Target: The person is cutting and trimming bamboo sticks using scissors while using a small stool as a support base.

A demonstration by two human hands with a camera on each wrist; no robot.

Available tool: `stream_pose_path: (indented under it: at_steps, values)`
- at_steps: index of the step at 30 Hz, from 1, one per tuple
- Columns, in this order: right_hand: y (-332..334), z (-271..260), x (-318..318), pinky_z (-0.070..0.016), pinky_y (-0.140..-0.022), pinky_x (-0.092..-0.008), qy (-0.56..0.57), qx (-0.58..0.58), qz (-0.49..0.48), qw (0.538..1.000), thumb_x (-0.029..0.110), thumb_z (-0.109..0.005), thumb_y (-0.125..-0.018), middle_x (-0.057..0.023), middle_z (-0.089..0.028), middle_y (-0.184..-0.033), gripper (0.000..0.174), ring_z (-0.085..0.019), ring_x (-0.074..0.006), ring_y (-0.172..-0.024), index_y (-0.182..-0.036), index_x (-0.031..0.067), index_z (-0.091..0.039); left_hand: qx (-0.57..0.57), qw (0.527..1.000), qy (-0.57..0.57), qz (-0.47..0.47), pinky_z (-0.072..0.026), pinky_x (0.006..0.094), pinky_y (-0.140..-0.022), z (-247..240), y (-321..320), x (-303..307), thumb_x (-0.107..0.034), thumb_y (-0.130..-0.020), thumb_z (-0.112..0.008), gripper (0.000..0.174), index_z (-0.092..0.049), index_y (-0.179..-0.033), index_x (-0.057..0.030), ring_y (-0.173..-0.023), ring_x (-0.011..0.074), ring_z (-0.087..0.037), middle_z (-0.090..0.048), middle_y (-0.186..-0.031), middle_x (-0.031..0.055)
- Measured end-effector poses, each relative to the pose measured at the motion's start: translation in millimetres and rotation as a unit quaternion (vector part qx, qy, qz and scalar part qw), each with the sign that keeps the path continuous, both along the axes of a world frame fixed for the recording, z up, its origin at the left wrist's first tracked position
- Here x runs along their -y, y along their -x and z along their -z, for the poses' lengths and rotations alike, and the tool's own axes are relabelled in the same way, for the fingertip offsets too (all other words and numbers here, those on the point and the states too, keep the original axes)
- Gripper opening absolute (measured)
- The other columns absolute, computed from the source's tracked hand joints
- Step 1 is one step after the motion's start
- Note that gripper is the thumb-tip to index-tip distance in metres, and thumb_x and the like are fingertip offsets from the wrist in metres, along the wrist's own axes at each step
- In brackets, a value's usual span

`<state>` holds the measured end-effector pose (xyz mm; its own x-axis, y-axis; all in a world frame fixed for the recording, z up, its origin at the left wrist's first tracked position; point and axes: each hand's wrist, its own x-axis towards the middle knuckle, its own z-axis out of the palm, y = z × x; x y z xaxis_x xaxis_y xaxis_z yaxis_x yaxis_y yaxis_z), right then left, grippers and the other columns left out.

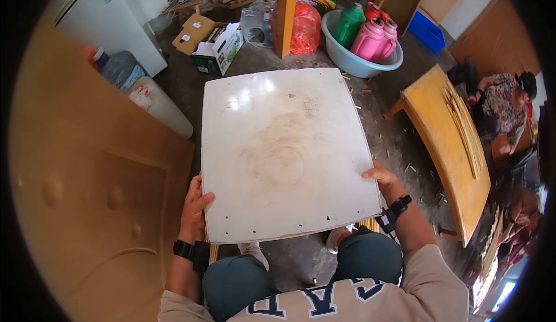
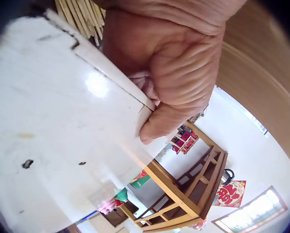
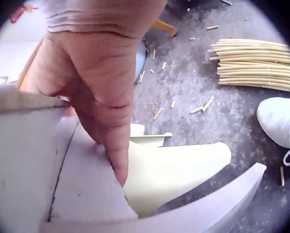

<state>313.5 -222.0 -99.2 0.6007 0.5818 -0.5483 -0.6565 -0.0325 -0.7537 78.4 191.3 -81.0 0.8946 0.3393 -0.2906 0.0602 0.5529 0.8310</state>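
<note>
A white square tabletop (image 1: pixel 281 154), stained brown around its middle and chipped along the near edge, lies in front of the person's knees in the head view. At its left edge the left hand (image 1: pixel 196 205) grips, thumb on top and fingers underneath. The right hand (image 1: pixel 383 180) holds the opposite edge, its thumb over the top surface. Close up in the left wrist view, the left thumb (image 2: pixel 162 124) presses near a cracked edge strip (image 2: pixel 101 60). Fingers of the right hand (image 3: pixel 98 87) reach down along the side in the right wrist view, above pale curved pieces (image 3: pixel 179 167).
A brown panel (image 1: pixel 98 194) stands close on the left. To the right is a yellow wooden table (image 1: pixel 443 148) with thin sticks, a person (image 1: pixel 507 102) beside it. A basin (image 1: pixel 362 64) of thermos flasks stands ahead. A stick bundle (image 3: pixel 256 63) and cut pieces lie on the floor.
</note>
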Motion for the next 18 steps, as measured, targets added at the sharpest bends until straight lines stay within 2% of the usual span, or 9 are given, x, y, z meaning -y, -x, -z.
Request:
stream_pose_path:
  at_steps: [2,3,5,6,10,12,15,18]
  values:
    - [-7,-5,-1,-0.0446,-0.089,-0.0338,0.061,0.056,-0.105,0.991,0.021,-0.074,-0.064,-0.0133,-0.059,-0.110,0.068,-0.057,-0.0225,-0.100,-0.122,-0.0031,-0.047,0.001,1.000,-0.014,0.007,-0.0424,0.0293,-0.090,4,0,-3,-0.003,-0.073,-0.061,0.047,-0.041,-0.116,-0.0013,-0.101,0.0178,-0.054,-0.053,-0.110,0.0111]
    - [-9,-8,-2,-0.0446,-0.089,-0.0338,0.061,0.053,-0.096,0.992,0.021,-0.074,-0.064,-0.0133,-0.059,-0.110,0.068,-0.057,-0.0225,-0.100,-0.122,-0.0031,-0.047,-0.010,1.000,-0.008,0.011,-0.0423,0.0295,-0.090,7,1,-4,-0.003,-0.073,-0.062,0.048,-0.041,-0.116,-0.0013,-0.102,0.0180,-0.054,-0.054,-0.110,0.0110]
    - [-8,-18,-7,-0.0430,-0.091,-0.0332,0.053,0.080,-0.143,0.985,0.019,-0.073,-0.068,-0.0125,-0.058,-0.112,0.065,-0.055,-0.0218,-0.103,-0.123,-0.0034,-0.046,-0.020,1.000,-0.003,0.021,-0.0422,0.0297,-0.091,9,2,-7,-0.002,-0.073,-0.063,0.048,-0.041,-0.116,-0.0012,-0.102,0.0182,-0.054,-0.054,-0.110,0.0109]
    - [-5,-22,-12,-0.0416,-0.092,-0.0327,0.056,0.107,-0.126,0.985,0.020,-0.072,-0.072,-0.0116,-0.057,-0.113,0.064,-0.053,-0.0208,-0.105,-0.125,-0.0024,-0.044,-0.028,0.999,-0.010,0.031,-0.0419,0.0300,-0.091,11,2,-8,-0.002,-0.072,-0.064,0.050,-0.041,-0.116,-0.0012,-0.103,0.0184,-0.053,-0.055,-0.109,0.0106]
    - [4,-20,-28,-0.0432,-0.089,-0.0316,0.061,0.114,-0.053,0.990,0.020,-0.071,-0.075,-0.0109,-0.057,-0.112,0.062,-0.054,-0.0187,-0.101,-0.126,-0.0011,-0.044,-0.036,0.998,-0.016,0.046,-0.0417,0.0305,-0.092,18,2,-9,-0.003,-0.070,-0.067,0.054,-0.040,-0.116,-0.0014,-0.102,0.0187,-0.054,-0.056,-0.108,0.0101]
    - [13,-22,-36,-0.0454,-0.084,-0.0296,0.110,0.145,0.037,0.983,0.021,-0.069,-0.077,-0.0096,-0.059,-0.107,0.054,-0.056,-0.0162,-0.096,-0.122,-0.0004,-0.048,-0.031,0.998,-0.026,0.039,-0.0416,0.0304,-0.092,17,4,-6,-0.003,-0.069,-0.068,0.054,-0.040,-0.115,-0.0014,-0.102,0.0187,-0.055,-0.056,-0.108,0.0101]
    - [10,-12,-33,-0.0473,-0.079,-0.0280,0.123,0.197,0.049,0.971,0.020,-0.068,-0.078,-0.0086,-0.061,-0.102,0.047,-0.058,-0.0150,-0.089,-0.117,-0.0015,-0.051,-0.022,0.999,-0.027,0.028,-0.0414,0.0301,-0.092,16,1,-5,-0.003,-0.069,-0.069,0.054,-0.040,-0.115,-0.0013,-0.101,0.0185,-0.055,-0.056,-0.107,0.0101]
    - [5,-15,-32,-0.0480,-0.077,-0.0276,0.131,0.182,0.035,0.974,0.021,-0.068,-0.078,-0.0083,-0.062,-0.099,0.044,-0.059,-0.0148,-0.085,-0.114,-0.0023,-0.054,-0.032,0.999,-0.021,0.032,-0.0412,0.0301,-0.092,5,-2,-6,-0.002,-0.068,-0.069,0.054,-0.041,-0.114,-0.0013,-0.101,0.0181,-0.054,-0.056,-0.107,0.0098]
